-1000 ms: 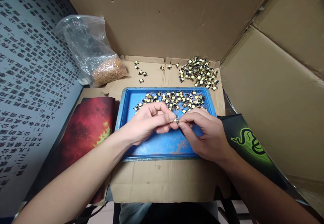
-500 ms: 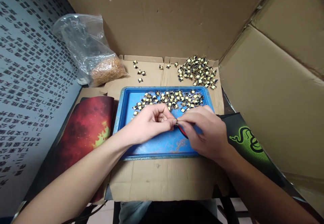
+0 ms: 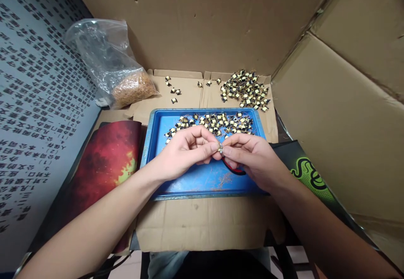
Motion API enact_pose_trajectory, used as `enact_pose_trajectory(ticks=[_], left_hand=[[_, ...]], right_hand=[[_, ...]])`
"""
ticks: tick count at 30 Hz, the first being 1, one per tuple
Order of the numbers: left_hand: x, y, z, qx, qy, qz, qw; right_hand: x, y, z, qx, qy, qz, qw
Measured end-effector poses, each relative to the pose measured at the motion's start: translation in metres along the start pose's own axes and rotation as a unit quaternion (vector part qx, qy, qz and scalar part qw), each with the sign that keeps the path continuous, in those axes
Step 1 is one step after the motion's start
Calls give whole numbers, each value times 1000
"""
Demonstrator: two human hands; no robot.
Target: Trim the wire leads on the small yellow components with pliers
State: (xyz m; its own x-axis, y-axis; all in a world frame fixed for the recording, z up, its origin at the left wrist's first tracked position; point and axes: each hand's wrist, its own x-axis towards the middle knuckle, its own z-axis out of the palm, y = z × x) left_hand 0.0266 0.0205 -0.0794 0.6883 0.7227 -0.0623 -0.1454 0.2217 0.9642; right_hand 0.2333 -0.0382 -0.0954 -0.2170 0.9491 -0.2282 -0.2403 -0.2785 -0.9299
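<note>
Left hand [image 3: 186, 155] pinches small wire-wound transformer [image 3: 220, 148] above blue tray [image 3: 198, 183]; right hand's [image 3: 260, 159] grip narrow at its pins [image 3: 222, 148], can't tell if clamping. Best: brace body firmly, light fingertip pressure on pins. Looks yellowish, metallic pins lined up, mostly finger-covered.

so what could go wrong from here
The small part is pinched in the left grip, so it could slip. Its thin pins could bend if the right grip presses unevenly. If dropped, it might get lost among the similar parts in the blue tray.
</note>
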Motion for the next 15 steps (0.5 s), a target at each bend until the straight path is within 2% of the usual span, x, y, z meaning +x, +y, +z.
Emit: enact_pose_trajectory(ticks=[8, 15], left_hand=[[-2, -1, -1, -5, -7, -5, 1000], [0, -3, -1, 3, 2, -5, 1000]], right_hand=[[-1, 0, -2, 14, 16, 26, 999], [-3, -4, 3, 12, 21, 5, 1000]])
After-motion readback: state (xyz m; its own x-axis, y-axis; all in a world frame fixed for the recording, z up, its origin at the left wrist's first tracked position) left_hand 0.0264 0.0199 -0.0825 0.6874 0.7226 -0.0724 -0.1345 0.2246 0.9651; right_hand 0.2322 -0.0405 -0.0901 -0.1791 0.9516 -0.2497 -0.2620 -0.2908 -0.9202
